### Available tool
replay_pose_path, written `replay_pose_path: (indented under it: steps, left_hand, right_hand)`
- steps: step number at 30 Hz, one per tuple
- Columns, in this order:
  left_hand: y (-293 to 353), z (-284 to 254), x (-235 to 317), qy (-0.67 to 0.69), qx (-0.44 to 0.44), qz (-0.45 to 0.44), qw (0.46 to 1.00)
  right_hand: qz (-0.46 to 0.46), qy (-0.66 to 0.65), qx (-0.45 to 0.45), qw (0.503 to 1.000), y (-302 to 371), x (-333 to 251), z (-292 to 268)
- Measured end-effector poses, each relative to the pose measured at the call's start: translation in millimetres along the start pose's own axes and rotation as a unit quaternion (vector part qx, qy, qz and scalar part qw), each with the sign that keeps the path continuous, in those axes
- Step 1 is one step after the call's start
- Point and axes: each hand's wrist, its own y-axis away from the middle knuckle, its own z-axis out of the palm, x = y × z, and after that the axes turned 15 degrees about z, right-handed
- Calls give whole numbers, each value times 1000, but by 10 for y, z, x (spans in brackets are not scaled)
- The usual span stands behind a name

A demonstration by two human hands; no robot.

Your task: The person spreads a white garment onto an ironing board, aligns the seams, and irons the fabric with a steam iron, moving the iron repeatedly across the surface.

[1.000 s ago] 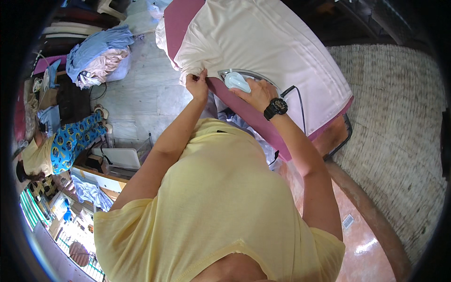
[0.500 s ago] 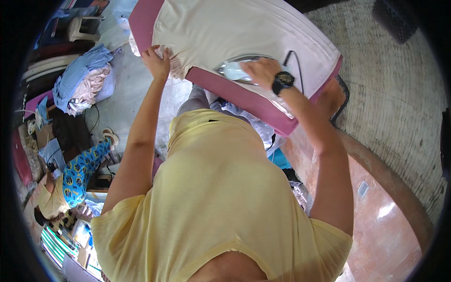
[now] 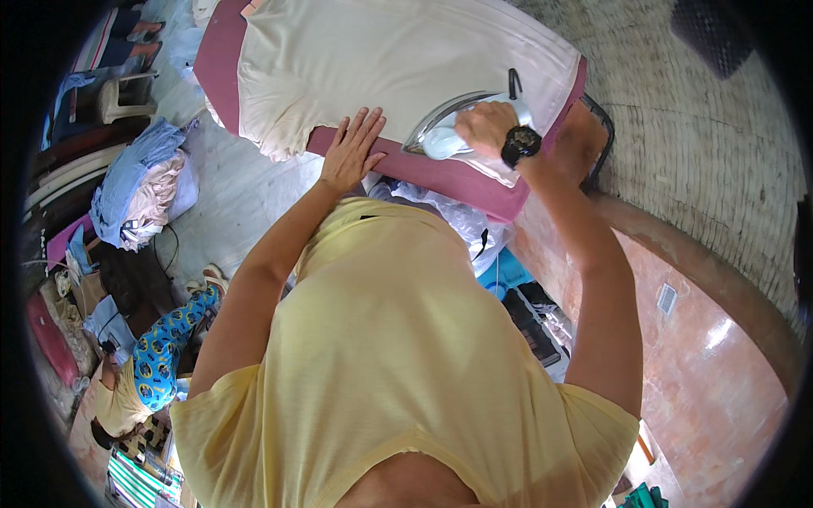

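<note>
A cream garment (image 3: 364, 59) lies spread over a maroon ironing board (image 3: 411, 162), its gathered edge hanging over the left part of the near side. My right hand (image 3: 484, 127), with a black watch on the wrist, is wrapped around the handle of a steam iron (image 3: 442, 142). The iron sits on the cloth near the board's near edge, its tip pointing left; its black cord rises behind the hand. Flat on the near edge, left of the iron, rests my left hand (image 3: 351, 155), fingers stretched out and touching the garment's border.
Folded blue and pink clothes (image 3: 140, 186) are piled at the left, near a beige plastic stool (image 3: 127, 97). Another person in blue patterned trousers (image 3: 165, 356) is at the lower left. Clear plastic bags (image 3: 453, 216) lie beneath the board. A curved ledge (image 3: 677, 254) runs along the right.
My left hand has let go of the garment's gathered edge and moved right to lie flat on the board. The iron stays in my right hand, slightly turned. The whole view has shifted.
</note>
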Motion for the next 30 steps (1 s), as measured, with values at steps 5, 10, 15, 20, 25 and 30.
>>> replay_pose_path:
  steps: [5,10,15,20,25,30]
  left_hand:
    - [13,38,-27,-13,2,9,1000]
    - [0,27,9,-10,0,2,1000]
    - [13,57,-5,-15,3,6,1000]
    - [11,63,-8,-26,-8,3,1000]
    - [23,67,-13,-15,-2,4,1000]
    - [-10,87,-2,-27,-7,14,1000]
  right_hand:
    - [-14,65,19,998,89,816,-167]
    - [21,78,-18,997,232,827,-145]
    - [-84,148,49,984,277,980,-205]
    - [59,100,0,993,497,970,-430]
    - [41,106,3,993,527,1139,-339]
    - [-66,126,-47,989,641,1205,-39]
